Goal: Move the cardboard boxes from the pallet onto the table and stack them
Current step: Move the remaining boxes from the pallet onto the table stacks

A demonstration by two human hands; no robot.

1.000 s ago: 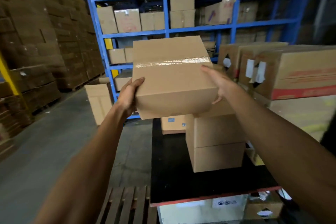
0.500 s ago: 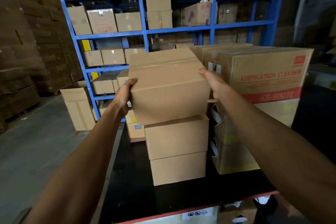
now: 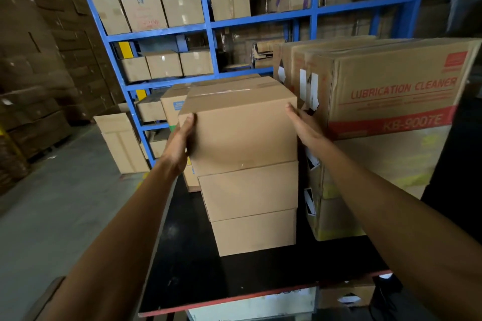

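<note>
A plain brown cardboard box (image 3: 241,128) with clear tape along its top sits on top of two similar boxes (image 3: 250,190) stacked on the black table (image 3: 187,268). My left hand (image 3: 180,141) presses against its left side and my right hand (image 3: 303,125) against its right side, so the box is gripped between them. Its bottom edge meets the top of the box below. Its front face sticks out a little to the left of the stack.
Large boxes marked LUBRICATION CLEANER (image 3: 391,91) stand on the table close to my right hand. Blue shelving (image 3: 208,26) full of cartons rises behind. A tall carton (image 3: 122,143) stands on the grey floor at the left, near walls of stacked boxes (image 3: 31,73).
Both hands have lowered the box from chest height onto the two-box stack, and my view has shifted right and closer to the table.
</note>
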